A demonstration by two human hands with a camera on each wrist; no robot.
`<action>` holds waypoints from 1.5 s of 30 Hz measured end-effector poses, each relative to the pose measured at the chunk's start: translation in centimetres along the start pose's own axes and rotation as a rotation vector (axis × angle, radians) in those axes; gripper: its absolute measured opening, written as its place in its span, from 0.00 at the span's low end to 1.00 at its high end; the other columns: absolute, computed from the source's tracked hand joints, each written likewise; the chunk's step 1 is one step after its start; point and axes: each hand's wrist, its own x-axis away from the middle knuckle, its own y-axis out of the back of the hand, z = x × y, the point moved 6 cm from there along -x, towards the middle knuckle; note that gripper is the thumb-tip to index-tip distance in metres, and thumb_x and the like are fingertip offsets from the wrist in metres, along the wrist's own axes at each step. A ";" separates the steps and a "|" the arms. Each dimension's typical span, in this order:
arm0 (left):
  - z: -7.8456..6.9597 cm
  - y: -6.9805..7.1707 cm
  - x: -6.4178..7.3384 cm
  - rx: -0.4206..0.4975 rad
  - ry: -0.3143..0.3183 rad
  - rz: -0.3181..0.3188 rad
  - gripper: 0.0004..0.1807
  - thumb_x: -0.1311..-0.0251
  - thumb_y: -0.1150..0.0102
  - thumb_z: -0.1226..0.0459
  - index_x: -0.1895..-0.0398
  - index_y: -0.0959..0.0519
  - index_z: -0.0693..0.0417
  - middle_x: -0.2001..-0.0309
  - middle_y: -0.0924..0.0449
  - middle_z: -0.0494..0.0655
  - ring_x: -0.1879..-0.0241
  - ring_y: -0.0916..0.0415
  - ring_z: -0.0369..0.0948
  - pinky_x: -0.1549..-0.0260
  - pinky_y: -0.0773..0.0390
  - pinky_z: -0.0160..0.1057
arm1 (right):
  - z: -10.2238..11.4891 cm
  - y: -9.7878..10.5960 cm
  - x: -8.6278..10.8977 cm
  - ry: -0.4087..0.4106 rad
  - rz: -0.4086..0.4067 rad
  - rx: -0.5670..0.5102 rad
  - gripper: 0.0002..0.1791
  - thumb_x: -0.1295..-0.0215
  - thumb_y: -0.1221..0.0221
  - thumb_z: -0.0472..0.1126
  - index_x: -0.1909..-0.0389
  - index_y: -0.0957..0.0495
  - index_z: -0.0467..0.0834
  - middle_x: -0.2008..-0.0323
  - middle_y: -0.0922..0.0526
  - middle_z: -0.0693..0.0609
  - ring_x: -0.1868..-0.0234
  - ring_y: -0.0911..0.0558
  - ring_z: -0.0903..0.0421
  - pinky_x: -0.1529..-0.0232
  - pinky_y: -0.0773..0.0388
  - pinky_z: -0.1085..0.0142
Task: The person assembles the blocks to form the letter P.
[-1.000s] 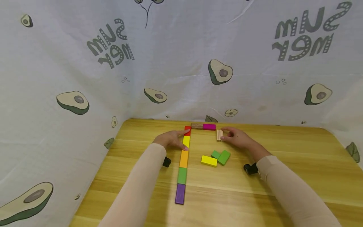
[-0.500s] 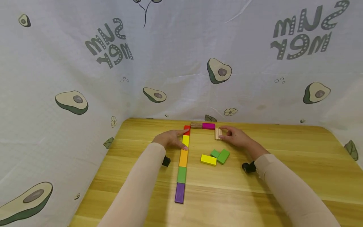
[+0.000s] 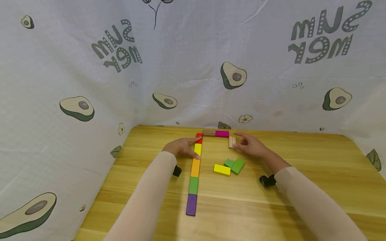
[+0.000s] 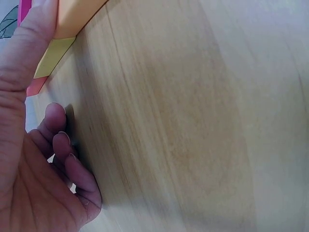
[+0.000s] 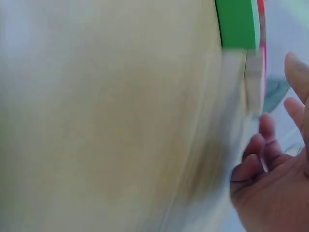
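A column of flat blocks runs toward the near edge: red (image 3: 199, 137), yellow (image 3: 197, 149), orange (image 3: 195, 167), green (image 3: 193, 185) and purple (image 3: 191, 204). My left hand (image 3: 182, 147) rests along its far part, index fingertip at the red block and thumb at the yellow-orange joint. From the red block, a brown block (image 3: 209, 133) and a magenta block (image 3: 222, 134) extend rightward. A pale striped wooden block (image 3: 232, 142) lies just below the magenta one's right end. My right hand (image 3: 251, 146) is beside it, index finger lifted off and thumb close to its right side.
Inside the corner of the row lie a yellow block (image 3: 222, 170), a small green block (image 3: 229, 163) and a larger green block (image 3: 238, 166). Behind the wooden table (image 3: 316, 174) hangs a white avocado-print cloth (image 3: 193, 67).
The pale striped block has shifted slightly left toward the magenta block's end. My right index finger has come away from it. The left hand has stayed in place.
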 end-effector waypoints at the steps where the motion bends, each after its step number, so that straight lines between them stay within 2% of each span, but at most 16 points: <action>1: -0.1 0.0 0.0 -0.004 -0.001 0.001 0.57 0.57 0.21 0.39 0.24 0.46 0.10 0.17 0.49 0.43 0.18 0.52 0.52 0.23 0.45 0.64 | 0.4 -0.2 0.3 0.020 0.004 0.010 0.32 0.27 0.39 0.52 0.27 0.32 0.43 0.54 0.23 0.41 0.56 0.25 0.48 0.58 0.26 0.61; 3: -0.2 0.0 0.1 -0.013 -0.004 0.000 0.57 0.57 0.22 0.38 0.23 0.46 0.10 0.17 0.49 0.43 0.18 0.52 0.52 0.24 0.45 0.64 | 1.3 -0.6 1.2 0.058 0.026 0.032 0.26 0.29 0.37 0.49 0.34 0.25 0.43 0.53 0.22 0.41 0.55 0.25 0.48 0.56 0.24 0.60; 5: -0.3 0.0 0.2 -0.017 -0.008 -0.002 0.57 0.57 0.22 0.38 0.23 0.46 0.10 0.17 0.50 0.43 0.18 0.51 0.52 0.24 0.45 0.64 | 2.4 -1.3 2.0 0.086 0.083 0.066 0.22 0.30 0.35 0.48 0.39 0.21 0.44 0.52 0.20 0.44 0.54 0.24 0.50 0.54 0.23 0.59; 8: -0.3 0.0 0.2 -0.016 -0.015 -0.006 0.57 0.56 0.22 0.39 0.23 0.46 0.10 0.17 0.49 0.43 0.18 0.51 0.52 0.23 0.45 0.64 | 3.6 -2.5 3.2 0.095 0.169 0.093 0.21 0.33 0.33 0.46 0.43 0.19 0.42 0.55 0.17 0.49 0.55 0.22 0.53 0.51 0.21 0.58; 10: -0.2 0.0 0.1 -0.012 -0.020 -0.006 0.57 0.57 0.21 0.39 0.24 0.46 0.10 0.17 0.49 0.43 0.18 0.51 0.52 0.23 0.45 0.64 | 4.3 -3.0 3.7 0.087 0.197 0.114 0.21 0.34 0.33 0.46 0.45 0.19 0.40 0.56 0.15 0.50 0.56 0.20 0.55 0.51 0.20 0.58; 13: 0.0 0.0 0.1 -0.018 -0.019 -0.008 0.57 0.57 0.22 0.38 0.24 0.46 0.10 0.17 0.49 0.43 0.18 0.51 0.52 0.24 0.45 0.64 | 4.8 -3.4 3.9 0.060 0.174 0.147 0.19 0.35 0.32 0.47 0.50 0.18 0.39 0.60 0.14 0.51 0.59 0.20 0.56 0.53 0.18 0.59; 16: 0.1 0.0 0.1 -0.023 -0.006 -0.007 0.57 0.57 0.22 0.38 0.23 0.46 0.10 0.17 0.49 0.43 0.19 0.51 0.52 0.24 0.45 0.64 | 5.6 -3.9 3.2 0.064 0.144 0.173 0.17 0.35 0.32 0.46 0.52 0.17 0.38 0.59 0.13 0.49 0.59 0.19 0.55 0.53 0.17 0.57; 22: 0.2 0.1 0.1 -0.029 0.004 -0.003 0.56 0.57 0.23 0.37 0.24 0.46 0.10 0.17 0.49 0.43 0.19 0.50 0.52 0.24 0.44 0.65 | 7.9 -6.0 0.8 0.136 0.107 0.163 0.19 0.31 0.36 0.42 0.44 0.18 0.37 0.49 0.12 0.44 0.50 0.15 0.49 0.43 0.18 0.49; 28: 0.1 0.2 0.1 -0.045 -0.013 0.004 0.56 0.56 0.24 0.35 0.23 0.47 0.10 0.17 0.48 0.44 0.19 0.48 0.53 0.25 0.43 0.65 | 9.5 -7.5 -0.5 0.163 0.089 0.147 0.18 0.29 0.37 0.43 0.43 0.17 0.40 0.47 0.13 0.46 0.47 0.17 0.49 0.39 0.20 0.49; 36: -0.1 0.2 0.2 -0.054 -0.013 0.003 0.56 0.56 0.24 0.36 0.23 0.46 0.11 0.17 0.48 0.43 0.20 0.48 0.54 0.25 0.43 0.65 | 10.2 -7.9 -0.3 0.219 0.055 0.155 0.17 0.29 0.37 0.41 0.43 0.18 0.40 0.48 0.14 0.46 0.45 0.18 0.47 0.38 0.22 0.47; 42: -0.1 0.3 0.1 -0.065 -0.007 0.002 0.56 0.57 0.24 0.35 0.23 0.47 0.10 0.17 0.48 0.43 0.19 0.48 0.53 0.25 0.43 0.65 | 9.7 -7.9 -0.1 0.169 0.064 0.112 0.23 0.28 0.37 0.45 0.37 0.22 0.41 0.44 0.15 0.46 0.43 0.18 0.47 0.37 0.22 0.47; 45: -0.1 0.3 0.3 -0.061 -0.006 0.003 0.56 0.57 0.23 0.36 0.23 0.47 0.10 0.17 0.48 0.43 0.19 0.49 0.53 0.25 0.43 0.66 | 9.3 -7.0 0.7 0.139 0.080 0.112 0.25 0.31 0.35 0.50 0.38 0.21 0.42 0.43 0.15 0.46 0.43 0.18 0.47 0.38 0.21 0.47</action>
